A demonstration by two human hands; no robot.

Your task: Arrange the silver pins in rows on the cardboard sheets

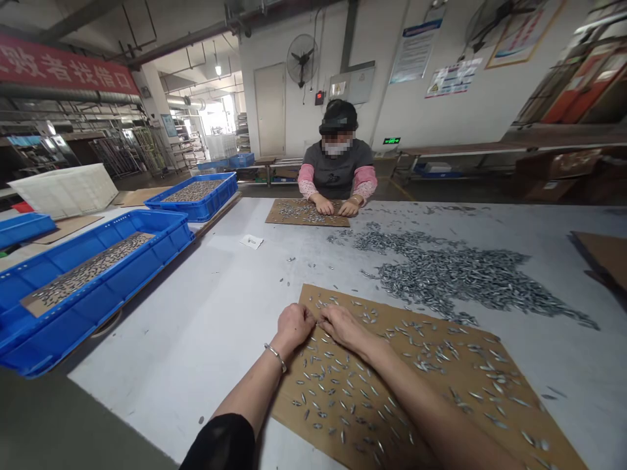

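Both my hands are over the far left corner of a brown cardboard sheet, which is strewn with small silvery, leaf-shaped metal pieces. My left hand, with a bangle on its wrist, has its fingers curled in at the sheet's left edge. Close beside it, my right hand pinches with thumb and fingertips near the cardboard. Whatever either hand holds is too small or hidden to make out. On the left part of the sheet the pieces lie spaced apart; on the right they lie in loose clusters.
A large heap of the same metal pieces spreads beyond the sheet on the white table. Across it, a co-worker handles pieces on another cardboard sheet. Blue trays stand at the left; a small white paper lies mid-table.
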